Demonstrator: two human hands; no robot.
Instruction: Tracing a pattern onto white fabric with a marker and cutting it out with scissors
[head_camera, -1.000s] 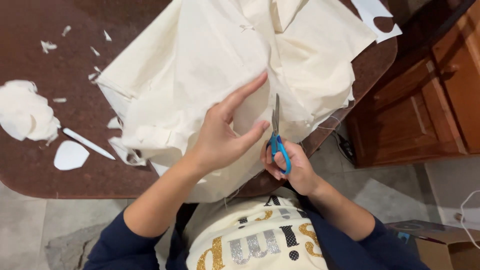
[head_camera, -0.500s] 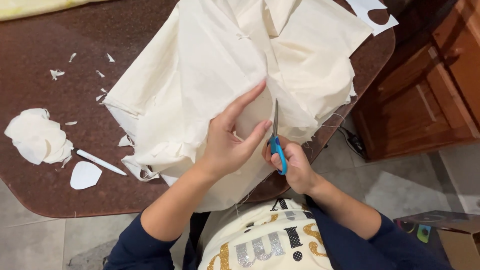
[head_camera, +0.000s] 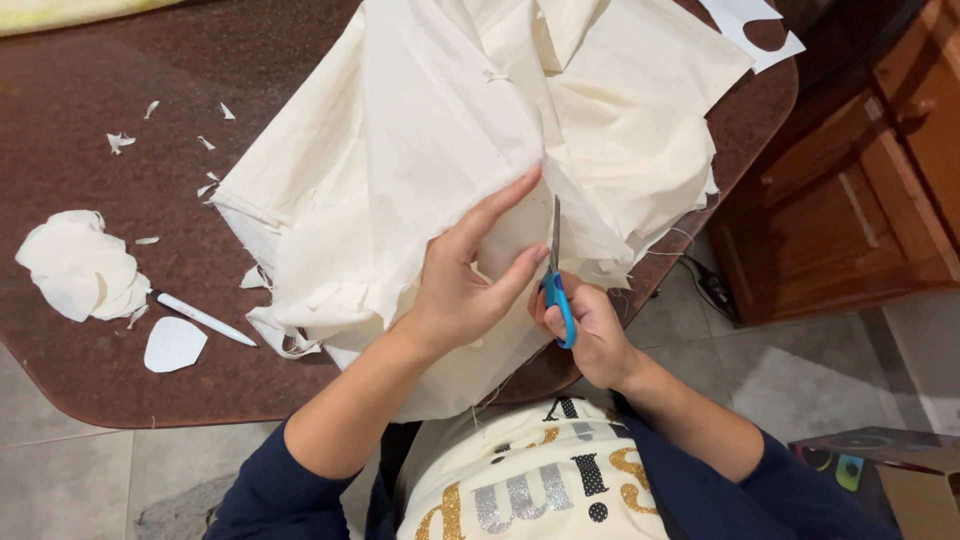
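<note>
Cream fabric (head_camera: 420, 170) heaped on worktop (head_camera: 120, 60) – soft, light, floppy; best gripped beside cut line. Left hand (head_camera: 465, 285) spread flat on fabric; right hand (head_camera: 590, 335) pinching blue-handled scissors (head_camera: 556, 275) – blades in fabric

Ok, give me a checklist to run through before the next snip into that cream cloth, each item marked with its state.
1. Scissors held in the right hand, blades pointing away from the body: ok.
2. Left hand flat on the cream cloth, pinning it: ok.
3. Left fingertips clear of the blades: not ok, one sits right beside them.
4. Cloth supported by the brown table: not ok at the cut, the near edge hangs off.
5. Single layer between the blades: cannot tell, folds bunch there.
6. White pen away from the cut: ok.
</note>
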